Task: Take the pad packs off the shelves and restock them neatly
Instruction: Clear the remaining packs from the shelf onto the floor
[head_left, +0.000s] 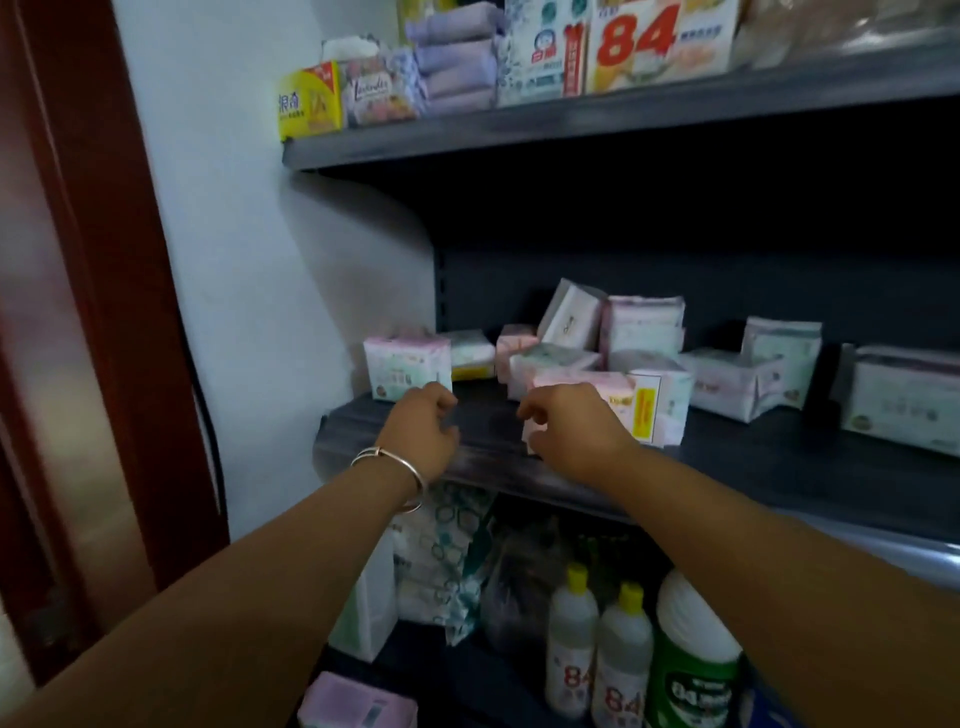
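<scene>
- Both hands, left (421, 428) and right (571, 434), hover loosely curled, holding nothing, at the shelf (779, 467) edge, frame centre.
- Likely step: clearing the jumbled packs (613, 358); next, grasp one.

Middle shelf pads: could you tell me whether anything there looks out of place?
Yes. The pad packs on the middle shelf lie jumbled: some upright, some flat, and one white pack at the back leans tilted. They form no even row.

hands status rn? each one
Left hand: fingers loosely curled, holding nothing, beside a pad pack.
Right hand: loosely curled, empty, in front of another pack.
</scene>
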